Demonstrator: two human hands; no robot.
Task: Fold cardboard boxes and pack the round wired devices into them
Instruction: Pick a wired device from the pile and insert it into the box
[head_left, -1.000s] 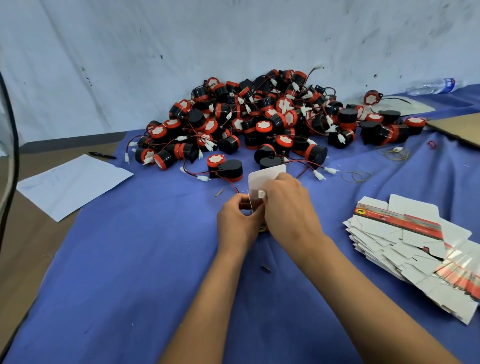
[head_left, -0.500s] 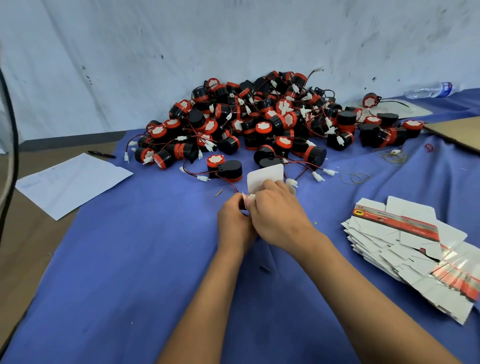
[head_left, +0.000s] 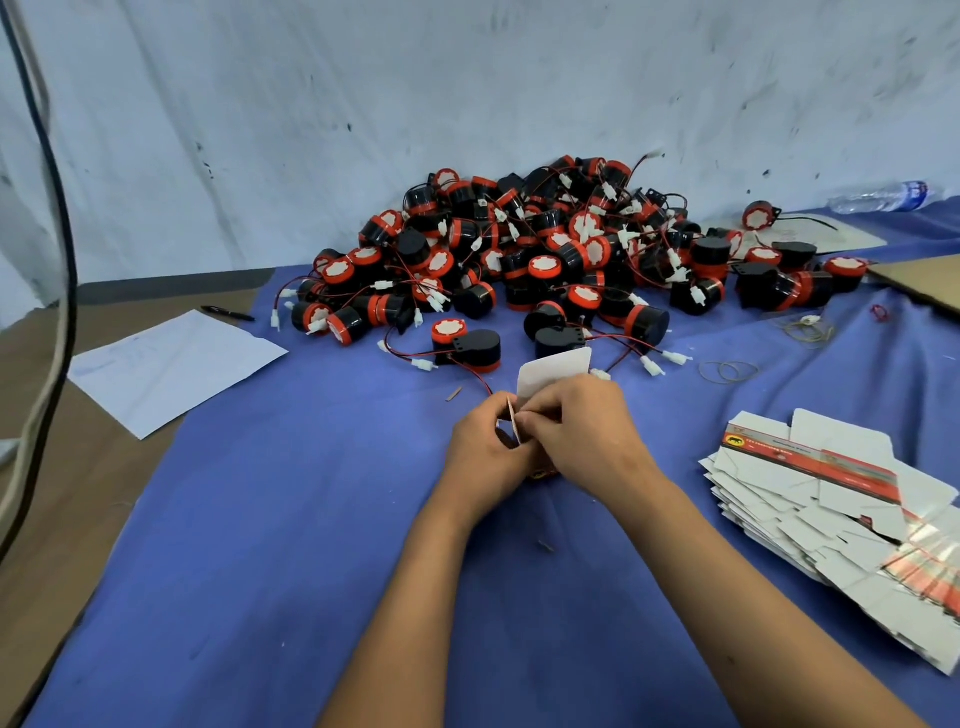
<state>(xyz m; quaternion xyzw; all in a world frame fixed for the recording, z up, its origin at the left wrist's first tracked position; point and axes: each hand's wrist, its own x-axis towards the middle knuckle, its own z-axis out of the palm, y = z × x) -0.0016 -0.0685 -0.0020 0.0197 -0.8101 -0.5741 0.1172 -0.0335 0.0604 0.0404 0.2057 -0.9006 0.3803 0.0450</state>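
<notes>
A small cardboard box (head_left: 553, 371) stands on the blue cloth between my hands, its white top flap sticking up. My left hand (head_left: 485, 452) grips its left side, thumb by a side flap. My right hand (head_left: 582, 431) covers the box from the right, fingers curled and pinching at the flap edge; most of the box is hidden. A big pile of round black-and-red wired devices (head_left: 545, 260) lies behind it against the wall. A stack of flat unfolded boxes (head_left: 831, 499) lies at the right.
The blue cloth (head_left: 285, 519) covers the table. A white paper sheet (head_left: 171, 364) and a pen (head_left: 226, 313) lie at the left. Rubber bands (head_left: 727, 371) lie right of the pile, a plastic bottle (head_left: 883, 196) at the far right, brown cardboard (head_left: 924, 280) beside it.
My right hand's fingers have shifted leftward over the box opening to the left flap. The white connector seen between the fingers earlier is out of sight now.
</notes>
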